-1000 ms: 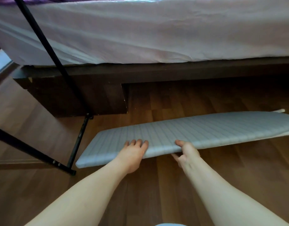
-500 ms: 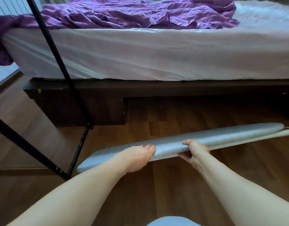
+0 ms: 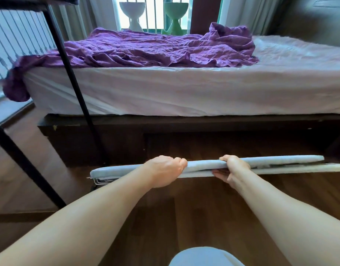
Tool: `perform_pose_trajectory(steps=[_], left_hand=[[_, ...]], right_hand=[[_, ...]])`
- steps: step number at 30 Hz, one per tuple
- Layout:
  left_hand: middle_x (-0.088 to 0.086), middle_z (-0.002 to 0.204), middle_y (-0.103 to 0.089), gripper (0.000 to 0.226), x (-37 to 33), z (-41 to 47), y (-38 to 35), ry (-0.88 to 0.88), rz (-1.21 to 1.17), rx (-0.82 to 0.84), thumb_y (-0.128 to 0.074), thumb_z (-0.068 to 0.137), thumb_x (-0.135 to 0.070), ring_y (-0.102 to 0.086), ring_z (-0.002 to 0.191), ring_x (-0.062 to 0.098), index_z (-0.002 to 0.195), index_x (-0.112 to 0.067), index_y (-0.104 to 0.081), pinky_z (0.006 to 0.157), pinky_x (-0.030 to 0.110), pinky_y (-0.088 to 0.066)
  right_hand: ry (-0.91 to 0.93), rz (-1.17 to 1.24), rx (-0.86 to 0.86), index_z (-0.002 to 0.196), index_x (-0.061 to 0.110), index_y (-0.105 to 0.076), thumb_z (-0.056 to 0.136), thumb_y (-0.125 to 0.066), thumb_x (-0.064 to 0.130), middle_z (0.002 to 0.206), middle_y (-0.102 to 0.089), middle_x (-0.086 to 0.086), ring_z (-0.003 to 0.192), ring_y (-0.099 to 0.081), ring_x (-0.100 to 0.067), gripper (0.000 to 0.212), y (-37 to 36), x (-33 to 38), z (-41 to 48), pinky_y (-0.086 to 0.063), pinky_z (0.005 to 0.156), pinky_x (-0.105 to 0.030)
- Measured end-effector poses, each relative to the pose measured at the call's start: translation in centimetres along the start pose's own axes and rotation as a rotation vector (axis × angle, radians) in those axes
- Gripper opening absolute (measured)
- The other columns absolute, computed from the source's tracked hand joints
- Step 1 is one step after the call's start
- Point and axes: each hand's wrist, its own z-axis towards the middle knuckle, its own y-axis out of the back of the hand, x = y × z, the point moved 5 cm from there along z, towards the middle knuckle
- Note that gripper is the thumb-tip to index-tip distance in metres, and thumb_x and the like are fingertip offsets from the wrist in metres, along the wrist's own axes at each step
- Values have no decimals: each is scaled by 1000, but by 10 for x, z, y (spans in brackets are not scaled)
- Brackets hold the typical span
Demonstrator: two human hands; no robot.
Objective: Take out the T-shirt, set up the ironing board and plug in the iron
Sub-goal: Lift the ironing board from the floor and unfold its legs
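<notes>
A folded ironing board [image 3: 280, 161] with a pale grey padded cover hangs level above the wooden floor, seen edge-on in front of the bed. Its white folded legs [image 3: 299, 167] lie flat under it, and a wire rack shows at its left end. My left hand [image 3: 163, 170] grips the near edge from above, fingers curled over it. My right hand [image 3: 231, 169] clasps the same edge a little to the right, thumb on top and fingers beneath. No T-shirt or iron is in sight.
A bed [image 3: 184, 93] with a white sheet and a rumpled purple cover [image 3: 146, 48] stands just behind the board on a dark frame. Black metal rack legs [image 3: 73, 77] slant down at the left. A radiator lines the left wall. Wooden floor [image 3: 184, 217] lies below my arms.
Both hands have lifted the board off the floor, and its cover now shows edge-on instead of from above. My view has risen and takes in the bed top and window.
</notes>
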Motion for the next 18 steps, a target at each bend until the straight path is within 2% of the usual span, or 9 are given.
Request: perform_pose_trajectory(steps=[3,6,8,10,12,14,16,18], left_hand=[[6,91,-57,12,4,3,24,-13,70,-24,-36,94,-8,-61,75,25,104,-12,-44,71,42,-53],[3,85,-51,14,5,2,47,2,119,-46,-35,93,-6,-59,70,26,103,-11,-42,67,43,-52],[3,84,-50,16,6,-1,60,15,124,-66,-35,92,-4,-58,68,25,105,-11,-42,65,42,-52],[4,92,-55,20,8,-5,71,15,142,-114,-35,92,-3,-59,73,24,109,-11,-42,67,40,-52],[5,104,-56,26,14,-6,83,4,180,-182,-34,92,-2,-60,85,24,115,-10,-42,71,37,-50],[6,115,-55,32,22,-4,96,8,202,-227,-33,92,-2,-59,99,26,122,-9,-41,78,35,-47],[11,122,-56,36,29,-1,111,-10,228,-286,-33,91,-2,-58,106,29,126,-7,-41,86,39,-49],[16,116,-61,38,33,2,127,-60,289,-389,-30,88,-3,-63,99,34,123,-2,-46,79,46,-54]], right_hand=[[34,55,15,121,1,-50,80,-66,2,108,-56,-20,83,-63,-32,44,-4,21,-14,-61,69,-46],[82,129,29,121,-1,-51,79,-65,-2,109,-54,-19,88,-60,-31,45,-10,45,-31,-60,72,-46],[108,189,24,117,-1,-50,77,-64,-6,103,-53,-18,88,-60,-31,43,-14,57,-42,-60,74,-48],[136,231,28,102,2,-50,76,-63,-9,88,-53,-14,76,-59,-26,30,-17,67,-52,-59,76,-45],[176,286,44,82,1,-47,75,-62,-11,79,-49,-10,68,-55,-22,20,-21,79,-62,-58,76,-41],[205,345,69,71,3,-47,74,-63,-10,76,-50,-10,69,-54,-22,21,-25,91,-72,-56,73,-39],[245,385,106,69,4,-50,72,-64,-9,74,-53,-10,69,-56,-22,19,-27,105,-79,-55,67,-38],[277,414,158,72,3,-56,69,-65,-8,75,-58,-11,70,-59,-22,14,-29,120,-86,-55,59,-38]])
